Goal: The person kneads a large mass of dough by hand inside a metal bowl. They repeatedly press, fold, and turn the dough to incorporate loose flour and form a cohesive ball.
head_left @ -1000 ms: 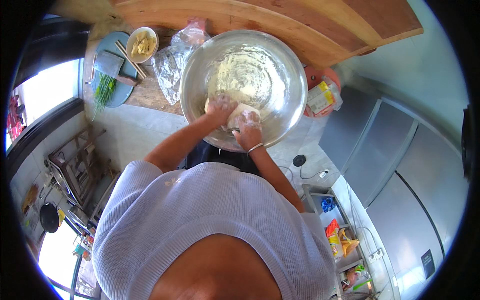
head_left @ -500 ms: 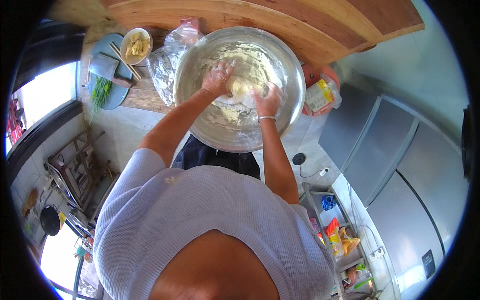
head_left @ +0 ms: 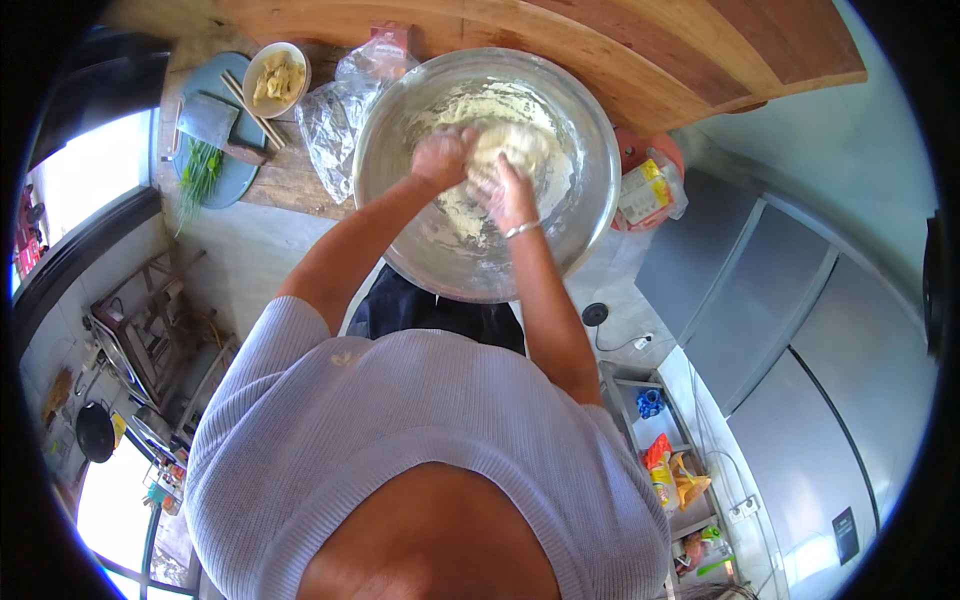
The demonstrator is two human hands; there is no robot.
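A wide steel basin (head_left: 590,235) holds a pale lump of dough (head_left: 522,148), with flour and dough smears spread over its floor and walls. My left hand (head_left: 442,158) reaches in at the dough's left side; motion blurs its fingers, so its grip does not show. My right hand (head_left: 510,195), with a bracelet at the wrist, is at the dough's near side. Its thumb and fingers are apart and floury, partly blurred, and seem to touch the dough's near edge.
Left of the basin are crumpled clear plastic (head_left: 335,125), a bowl of yellowish food (head_left: 277,80), chopsticks (head_left: 252,108), and a cleaver (head_left: 208,118) with green stalks (head_left: 202,175) on a blue board (head_left: 238,182). A packet (head_left: 642,192) lies right, on something red. Wooden boards (head_left: 640,55) rise behind.
My right hand has moved left and turned inward, closer to my left hand. The left hand's spread fingers are now blurred. The dough has shifted slightly right and away from me.
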